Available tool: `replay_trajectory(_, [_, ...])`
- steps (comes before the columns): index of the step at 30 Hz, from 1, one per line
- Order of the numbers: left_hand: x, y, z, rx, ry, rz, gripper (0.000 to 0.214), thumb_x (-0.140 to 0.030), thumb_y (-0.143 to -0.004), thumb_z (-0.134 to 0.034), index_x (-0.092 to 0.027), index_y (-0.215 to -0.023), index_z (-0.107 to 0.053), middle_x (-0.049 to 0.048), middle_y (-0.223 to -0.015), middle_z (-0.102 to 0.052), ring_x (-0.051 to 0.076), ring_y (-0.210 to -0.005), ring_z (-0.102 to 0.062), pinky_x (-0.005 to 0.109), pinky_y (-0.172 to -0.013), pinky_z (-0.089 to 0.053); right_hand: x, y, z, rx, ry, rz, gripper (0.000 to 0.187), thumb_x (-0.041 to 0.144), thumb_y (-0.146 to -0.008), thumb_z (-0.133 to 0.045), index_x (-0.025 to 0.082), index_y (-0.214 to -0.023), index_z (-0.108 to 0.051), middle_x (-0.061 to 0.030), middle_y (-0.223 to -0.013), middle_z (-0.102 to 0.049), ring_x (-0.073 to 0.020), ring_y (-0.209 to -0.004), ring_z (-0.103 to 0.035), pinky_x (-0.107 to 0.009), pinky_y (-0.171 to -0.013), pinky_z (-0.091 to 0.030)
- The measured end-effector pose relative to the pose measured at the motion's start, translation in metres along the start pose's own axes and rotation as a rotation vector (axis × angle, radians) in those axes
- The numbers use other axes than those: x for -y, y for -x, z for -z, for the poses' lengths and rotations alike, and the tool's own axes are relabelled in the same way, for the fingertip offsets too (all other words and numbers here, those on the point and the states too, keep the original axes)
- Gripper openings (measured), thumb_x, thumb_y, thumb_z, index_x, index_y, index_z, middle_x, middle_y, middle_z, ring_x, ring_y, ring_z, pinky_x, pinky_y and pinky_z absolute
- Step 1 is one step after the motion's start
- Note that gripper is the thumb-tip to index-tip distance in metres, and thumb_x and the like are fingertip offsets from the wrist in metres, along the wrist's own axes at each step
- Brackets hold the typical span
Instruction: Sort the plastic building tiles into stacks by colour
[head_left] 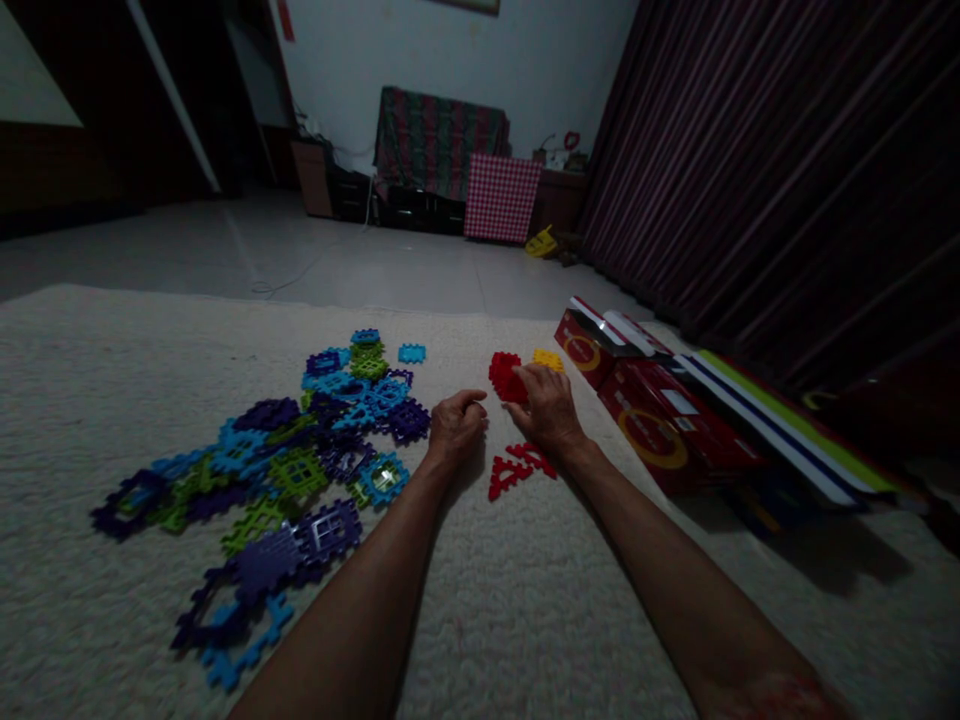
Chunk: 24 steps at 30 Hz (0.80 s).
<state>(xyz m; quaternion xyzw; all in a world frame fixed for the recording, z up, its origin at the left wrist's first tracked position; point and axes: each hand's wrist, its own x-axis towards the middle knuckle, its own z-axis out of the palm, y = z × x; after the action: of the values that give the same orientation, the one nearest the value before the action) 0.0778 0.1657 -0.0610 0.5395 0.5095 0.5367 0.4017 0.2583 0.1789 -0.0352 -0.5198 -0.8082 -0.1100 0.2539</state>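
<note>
My right hand point(551, 408) grips a stack of red notched plastic building pieces point(505, 376) at its right side, thumb low and fingers above. My left hand point(457, 430) rests to the left with its fingers curled in, and I see nothing in it. Just below my right hand lie two red triangular building pieces point(510, 474), partly under its wrist side. Behind the right hand a yellow building piece point(548, 358) shows over the knuckles. A spread pile of purple, blue and green building pieces point(296, 470) lies left of my left hand.
Everything lies on a pale quilted mat point(480, 630). Red cardboard boxes point(667, 425) stand along the right, with flat coloured boards point(795, 430) on top. One light blue piece point(412, 353) sits apart at the back. Beyond the mat is a tiled floor point(420, 270).
</note>
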Motion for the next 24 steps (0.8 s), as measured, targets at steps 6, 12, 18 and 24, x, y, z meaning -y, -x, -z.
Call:
replay_trajectory(6, [0.004,-0.001,-0.001,-0.001,0.012,-0.005,0.035,-0.020,-0.070,-0.054,-0.015,-0.098,-0.076,0.0033,-0.072,-0.072,0.013,-0.058,-0.063,0.022,-0.056,-0.047,0.000,0.000,-0.001,-0.006,0.015,0.006,0.053,0.024,-0.083,-0.063,0.013,-0.133,-0.053,-0.0192,-0.132,-0.057,-0.0340,-0.123,-0.048,-0.049,-0.104,-0.033])
replay_trajectory(12, [0.001,0.000,-0.001,0.002,0.024,-0.005,0.037,-0.021,-0.070,-0.053,-0.013,-0.098,-0.077,0.0038,-0.071,-0.071,0.013,-0.059,-0.064,0.022,-0.056,-0.047,0.000,-0.004,0.015,-0.040,-0.079,-0.030,0.038,0.020,-0.086,-0.057,0.014,-0.123,-0.061,-0.0171,-0.125,-0.062,-0.0300,-0.120,-0.053,-0.044,-0.104,-0.038])
replay_trajectory(18, [-0.002,0.003,0.000,0.010,-0.013,-0.019,0.039,-0.020,-0.071,-0.052,-0.014,-0.101,-0.076,0.0034,-0.071,-0.072,0.013,-0.059,-0.063,0.022,-0.057,-0.047,0.007,-0.010,0.068,0.639,-0.139,-0.195,0.023,0.027,-0.084,-0.063,0.017,-0.102,-0.072,-0.0068,-0.091,-0.073,-0.0181,-0.080,-0.065,-0.027,-0.073,-0.046])
replay_trajectory(24, [-0.002,0.003,-0.001,-0.017,-0.037,-0.023,0.039,-0.019,-0.071,-0.052,-0.014,-0.101,-0.077,0.0042,-0.071,-0.072,0.014,-0.060,-0.063,0.022,-0.057,-0.046,0.019,-0.002,0.073,0.917,-0.001,-0.219,0.022,0.034,-0.073,-0.071,0.018,-0.088,-0.074,-0.0073,-0.083,-0.073,-0.0195,-0.075,-0.064,-0.026,-0.061,-0.041])
